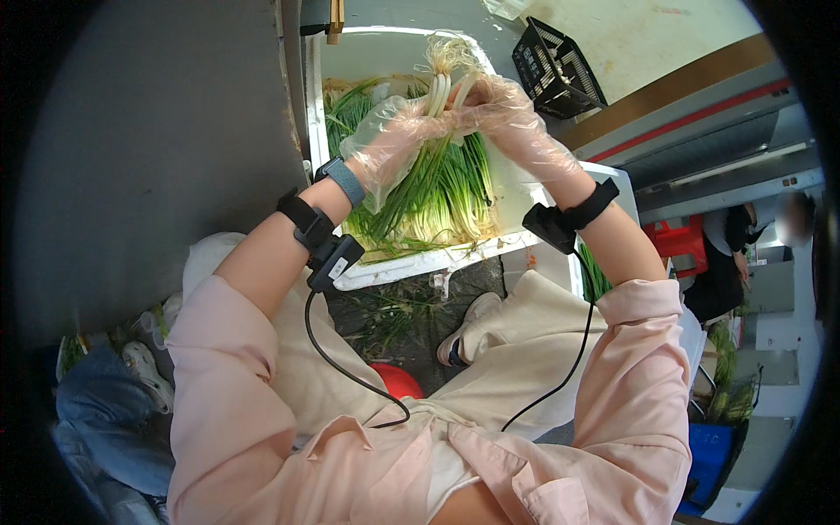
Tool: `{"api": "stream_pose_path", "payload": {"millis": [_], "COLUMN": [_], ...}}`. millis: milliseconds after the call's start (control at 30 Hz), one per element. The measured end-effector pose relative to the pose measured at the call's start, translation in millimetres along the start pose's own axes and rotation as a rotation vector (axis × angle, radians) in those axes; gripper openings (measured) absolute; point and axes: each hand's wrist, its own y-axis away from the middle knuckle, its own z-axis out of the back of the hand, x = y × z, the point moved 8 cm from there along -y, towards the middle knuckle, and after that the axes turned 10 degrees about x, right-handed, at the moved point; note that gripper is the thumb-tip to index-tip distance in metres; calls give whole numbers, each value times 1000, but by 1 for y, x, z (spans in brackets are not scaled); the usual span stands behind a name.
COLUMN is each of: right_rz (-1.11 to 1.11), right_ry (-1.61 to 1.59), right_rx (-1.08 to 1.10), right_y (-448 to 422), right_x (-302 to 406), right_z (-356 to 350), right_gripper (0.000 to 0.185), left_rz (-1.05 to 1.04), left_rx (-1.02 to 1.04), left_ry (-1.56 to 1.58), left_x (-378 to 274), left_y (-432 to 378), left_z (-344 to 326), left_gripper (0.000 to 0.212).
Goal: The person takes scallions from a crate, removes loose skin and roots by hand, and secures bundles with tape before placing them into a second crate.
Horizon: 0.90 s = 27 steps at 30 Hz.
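Both my hands wear loose clear plastic gloves and meet above a white foam box (407,266). My left hand (410,125) grips a small bunch of spring onions (438,95), its white stems and stringy roots pointing up and away from me. On the same bunch's right side, my right hand (489,105) has its fingers curled around a pale stem; the glove and fingers partly hide the contact. Green leaves trail from the bunch down toward the box. Inside the box lies a thick pile of spring onions (453,190), with white ends toward me.
Beyond the box, at right, stands a black plastic basket (558,69). Leaf scraps (394,315) litter the floor below the box. A grey panel (177,131) rises at left. Another person (715,262) is at far right by a red plastic stool (676,243); someone's denim-clad leg (111,413) shows at left.
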Motion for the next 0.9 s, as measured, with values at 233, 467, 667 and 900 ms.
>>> {"api": "stream_pose_path", "payload": {"millis": [233,467,667,900], "right_rz": [-4,-22,150,-49], "right_ry": [166,-64,-56,-384], "right_rx": [100,115,-117,192], "right_y": [-12,-22,-23,-8], "right_x": [8,15,-2,-33], "right_z": [-6,-5,3,-55], "right_gripper": [13,17,53,44], "left_rz": [-1,-47,-49,-42], "left_rx": [197,230,48,-26], "left_ry": [-91,-100,-239,70], "left_x": [-4,2,-5,-4], "left_y": [6,5,9,9], "left_z": [1,4,20,22], "left_gripper": [50,51,50,48]}}
